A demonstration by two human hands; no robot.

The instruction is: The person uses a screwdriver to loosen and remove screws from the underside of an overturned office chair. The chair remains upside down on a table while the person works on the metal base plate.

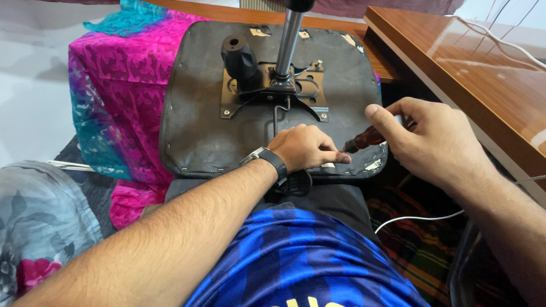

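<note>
- Screwdriver (364,139), dark red handle, is clamped in the right hand (435,142), tip at the near right edge of the upturned chair seat (199,131).
- Left hand (304,148) rests curled beside the tip, forefinger pointing at it.
- Metal mounting plate (273,85) sits mid-seat.
- Pink cloth (119,85) lies left; wooden table (478,62) right.

Bare forearms, black wristwatch (267,157) on left wrist, blue-striped shirt (301,261).
</note>
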